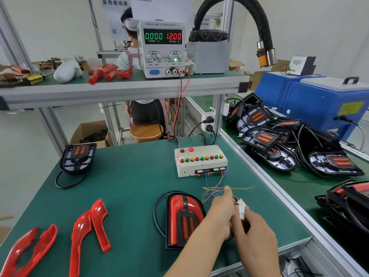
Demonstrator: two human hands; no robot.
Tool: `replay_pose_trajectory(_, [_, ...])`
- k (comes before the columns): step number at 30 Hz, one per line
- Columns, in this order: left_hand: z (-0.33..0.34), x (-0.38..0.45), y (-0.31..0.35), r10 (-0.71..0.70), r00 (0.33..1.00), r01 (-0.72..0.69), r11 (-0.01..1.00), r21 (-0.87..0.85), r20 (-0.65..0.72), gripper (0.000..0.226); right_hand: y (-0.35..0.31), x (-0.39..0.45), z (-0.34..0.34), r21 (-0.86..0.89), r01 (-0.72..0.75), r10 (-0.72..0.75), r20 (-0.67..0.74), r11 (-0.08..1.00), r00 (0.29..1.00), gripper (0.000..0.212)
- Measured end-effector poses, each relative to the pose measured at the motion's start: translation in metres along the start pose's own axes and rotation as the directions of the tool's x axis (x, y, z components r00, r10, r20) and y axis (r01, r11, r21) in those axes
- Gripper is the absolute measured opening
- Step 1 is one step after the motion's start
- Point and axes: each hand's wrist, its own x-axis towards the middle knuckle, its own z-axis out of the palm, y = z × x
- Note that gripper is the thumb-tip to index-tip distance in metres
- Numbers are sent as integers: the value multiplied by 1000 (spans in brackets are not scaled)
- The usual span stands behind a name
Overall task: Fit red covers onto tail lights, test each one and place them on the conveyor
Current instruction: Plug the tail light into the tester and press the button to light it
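Together, both hands (pixel 239 220) on white connector (pixel 241 209).

From my feed, the green-matted desk (pixel 127 176) with aluminium edging is my landmark. Above its far edge I see a raised green shelf on grey aluminium posts (pixel 119 90). Behind that shelf the plain off-white wall (pixel 50 27) carries white printed paper notices (pixel 114 15). To the left of the desk I see pale grey floor (pixel 22 156), and an open brown cardboard box (pixel 90 131) sits on it beyond the desk's far left corner. A round wooden stool (pixel 146 132) stands just past the far edge. The lighting looks even and soft.
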Motion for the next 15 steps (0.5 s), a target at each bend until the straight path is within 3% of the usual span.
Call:
replay_pose_trajectory(2, [-3, -7, -5, 92, 994, -79, 978, 193, -59, 42, 4, -2, -3, 3, 6, -6, -23, 1000, 1000, 40])
replay_pose_trajectory(5, [-15, -24, -16, 318, 948, -291, 855, 430, 10, 30, 7, -6, -8, 15, -49, 50, -24, 999, 998, 46])
replay_pose_trajectory(10, [-63, -68, -16, 711, 703, -539, 566, 624, -37, 27, 11, -9, -12, 93, -69, 66, 36, 993, 997, 42])
replay_pose_trajectory(13, [-105, -79, -16, 815, 540, -434, 482, 761, -209, 21, 13, -11, -14, 118, -53, 42, 89, 992, 995, 41])
replay_pose_trajectory(15, [-133, -78, -17, 811, 518, -245, 446, 861, -273, 21, 10, -13, -17, 130, -43, 26, 127, 991, 992, 36])
